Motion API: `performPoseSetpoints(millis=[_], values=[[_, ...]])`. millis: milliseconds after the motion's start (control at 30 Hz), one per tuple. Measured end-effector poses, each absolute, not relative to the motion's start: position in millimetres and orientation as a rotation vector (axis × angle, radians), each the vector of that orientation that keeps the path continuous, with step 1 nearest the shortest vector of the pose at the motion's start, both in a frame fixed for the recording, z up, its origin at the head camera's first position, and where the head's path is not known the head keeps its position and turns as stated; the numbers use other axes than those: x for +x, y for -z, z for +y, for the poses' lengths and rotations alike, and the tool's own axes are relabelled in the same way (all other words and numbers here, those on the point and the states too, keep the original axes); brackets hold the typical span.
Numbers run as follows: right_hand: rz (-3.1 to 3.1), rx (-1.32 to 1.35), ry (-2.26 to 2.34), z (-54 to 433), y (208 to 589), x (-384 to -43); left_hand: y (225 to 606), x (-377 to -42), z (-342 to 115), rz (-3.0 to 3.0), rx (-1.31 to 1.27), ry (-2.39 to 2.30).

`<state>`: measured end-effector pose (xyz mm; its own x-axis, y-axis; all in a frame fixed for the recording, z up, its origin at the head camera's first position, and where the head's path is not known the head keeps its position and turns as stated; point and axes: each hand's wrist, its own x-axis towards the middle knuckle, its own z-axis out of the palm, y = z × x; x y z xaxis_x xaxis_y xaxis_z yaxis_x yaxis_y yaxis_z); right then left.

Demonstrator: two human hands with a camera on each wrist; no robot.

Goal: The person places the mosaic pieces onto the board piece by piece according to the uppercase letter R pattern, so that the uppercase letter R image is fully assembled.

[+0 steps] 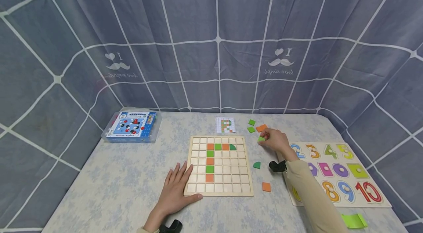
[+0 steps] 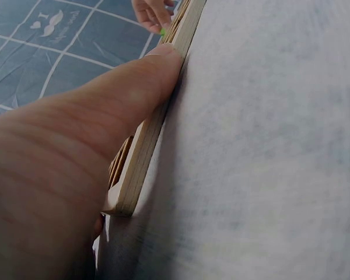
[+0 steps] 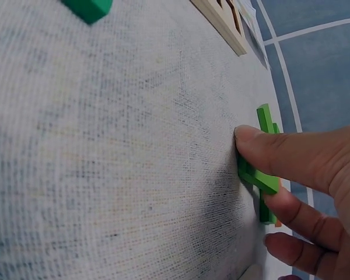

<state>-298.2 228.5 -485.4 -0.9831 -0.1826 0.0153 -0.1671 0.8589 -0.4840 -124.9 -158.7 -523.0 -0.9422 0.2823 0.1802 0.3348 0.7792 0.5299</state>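
Observation:
A wooden grid board (image 1: 228, 194) lies in mid-table in the head view, with orange and green square tiles in a column and a top row that ends in a dark green quarter-round tile (image 1: 232, 147). My left hand (image 1: 176, 190) rests at the board's lower left corner, fingers spread, thumb along its near edge. Beyond the board's right side, my right hand (image 1: 275, 140) pinches a green square tile (image 3: 259, 178) between thumb and finger, close to the tabletop. Near it lie two loose green tiles (image 1: 251, 129) and an orange one (image 1: 261, 128).
A pattern card (image 1: 225, 125) lies behind the board. To its right are a dark green quarter-round (image 1: 256, 165) and an orange square (image 1: 266, 187). A number puzzle (image 1: 340, 203) sits under the right forearm, a green curved piece (image 1: 354, 221) in front. A boxed kit (image 1: 132, 126) stands back left.

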Motion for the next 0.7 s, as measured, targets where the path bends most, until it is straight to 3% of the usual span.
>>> performPoseSetpoints(millis=[700], values=[[2.968, -0.266, 1.034, 219.8, 484.1, -286.3, 521.6, -126.2, -159.3, -2.902, -0.49, 0.882]])
